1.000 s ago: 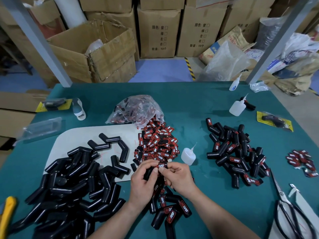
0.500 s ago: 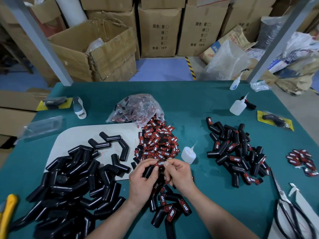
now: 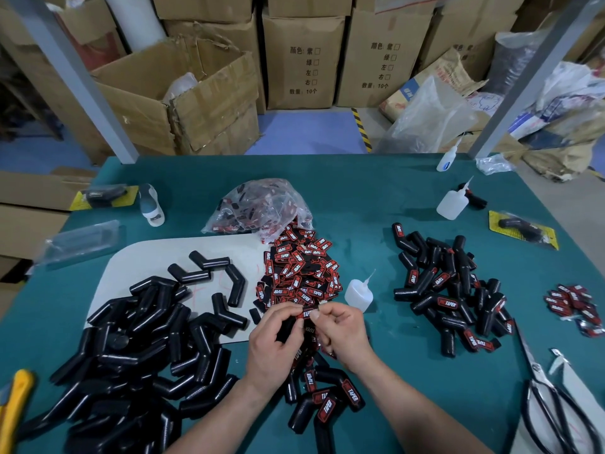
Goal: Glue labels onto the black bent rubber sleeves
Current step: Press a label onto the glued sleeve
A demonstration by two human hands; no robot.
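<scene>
A teal-green desk (image 3: 360,198) carries a white board (image 3: 137,267) under glossy black rubber sleeves (image 3: 137,339). The labels (image 3: 298,270) are red and black with white lettering. The glue bottle (image 3: 358,293) is translucent white. A knife (image 3: 14,401) is yellow. Brown cardboard boxes (image 3: 304,57) bear black characters above a blue floor (image 3: 304,132) striped yellow and black.

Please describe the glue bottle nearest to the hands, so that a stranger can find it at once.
On the green table, find the heap of red and black labels in the middle. The small glue bottle stands just right of it, unlike the two bottles near the far right edge.
</scene>
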